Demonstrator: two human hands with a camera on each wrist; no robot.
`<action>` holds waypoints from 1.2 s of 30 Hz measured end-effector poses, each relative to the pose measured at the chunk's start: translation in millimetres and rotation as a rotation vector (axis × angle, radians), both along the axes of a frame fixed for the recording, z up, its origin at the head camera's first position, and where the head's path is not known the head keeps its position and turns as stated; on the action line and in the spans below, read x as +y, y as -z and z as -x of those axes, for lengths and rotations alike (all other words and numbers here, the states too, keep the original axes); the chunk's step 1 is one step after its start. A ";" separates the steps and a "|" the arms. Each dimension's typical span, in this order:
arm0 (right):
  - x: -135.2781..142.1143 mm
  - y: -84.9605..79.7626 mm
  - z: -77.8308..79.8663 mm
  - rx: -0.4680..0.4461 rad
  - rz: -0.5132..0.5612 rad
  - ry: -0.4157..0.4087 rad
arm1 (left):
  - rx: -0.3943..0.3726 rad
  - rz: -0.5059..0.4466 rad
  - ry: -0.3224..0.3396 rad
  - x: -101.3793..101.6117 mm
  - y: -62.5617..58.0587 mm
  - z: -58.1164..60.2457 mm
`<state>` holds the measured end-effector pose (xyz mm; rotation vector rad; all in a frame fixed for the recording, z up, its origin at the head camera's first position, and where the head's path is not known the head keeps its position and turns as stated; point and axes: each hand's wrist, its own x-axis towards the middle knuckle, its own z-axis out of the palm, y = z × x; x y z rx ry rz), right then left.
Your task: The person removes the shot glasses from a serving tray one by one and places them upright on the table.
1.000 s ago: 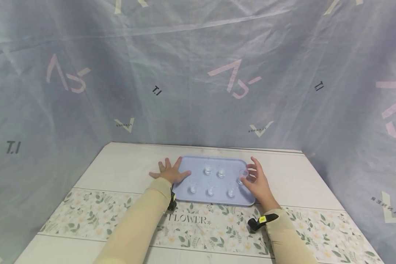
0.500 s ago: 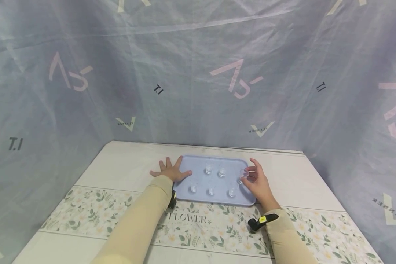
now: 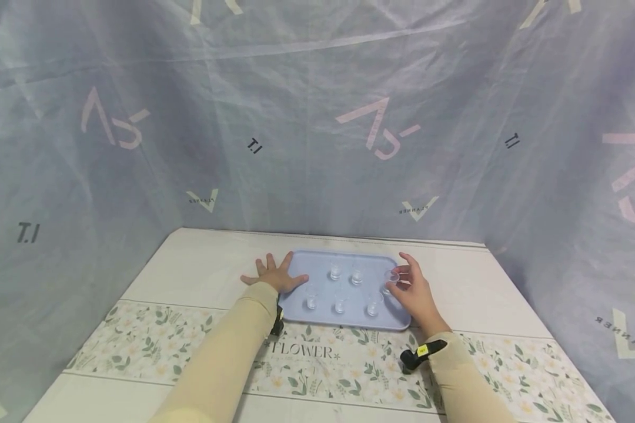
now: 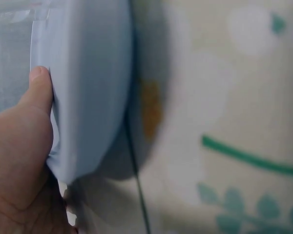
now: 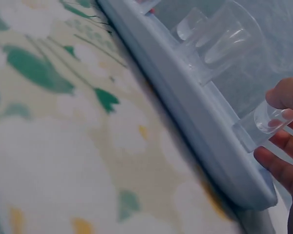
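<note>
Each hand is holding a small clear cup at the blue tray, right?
Not the left hand: it lies spread over the edge of the blue tray, as the head view shows. The right hand does hold a small clear cup.

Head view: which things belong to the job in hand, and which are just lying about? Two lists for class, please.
Belongs to the job:
blue tray, touched by the left hand
clear cup, pinched by the right hand
five other clear cups, on the tray

Just around it:
floral table cover
grey printed sheet
black wrist straps
</note>
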<state>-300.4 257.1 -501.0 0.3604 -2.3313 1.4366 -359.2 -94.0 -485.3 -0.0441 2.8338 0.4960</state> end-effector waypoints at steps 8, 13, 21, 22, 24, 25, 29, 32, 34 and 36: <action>8.9 3.8 7.5 -0.011 -0.017 0.022 | 0.012 -0.005 0.000 -0.7 2.6 0.6; 13.9 5.6 10.6 -0.006 -0.032 0.038 | 0.014 0.000 0.000 -1.5 3.9 0.0; 25.4 3.2 14.0 0.028 -0.047 0.069 | 0.024 -0.013 0.002 -2.1 7.7 3.8; 26.9 3.4 14.0 0.035 -0.048 0.068 | 0.024 -0.009 0.001 -2.4 9.2 4.5; 30.4 3.5 13.9 0.041 -0.050 0.070 | 0.027 -0.005 0.000 -3.0 11.3 5.7; 32.2 3.1 13.6 0.037 -0.053 0.077 | 0.029 -0.005 0.000 -3.2 11.8 6.0; 40.4 1.4 12.5 0.005 -0.054 0.115 | 0.025 -0.021 -0.002 -2.9 9.6 5.3; 47.8 3.3 13.1 -0.001 -0.039 0.120 | 0.023 -0.024 -0.003 -1.9 7.1 3.6; 52.6 5.3 13.2 0.002 -0.029 0.120 | 0.028 -0.017 0.000 -1.5 7.1 2.9; 56.6 6.8 12.6 0.002 -0.020 0.125 | 0.025 -0.011 0.001 -0.8 7.1 2.7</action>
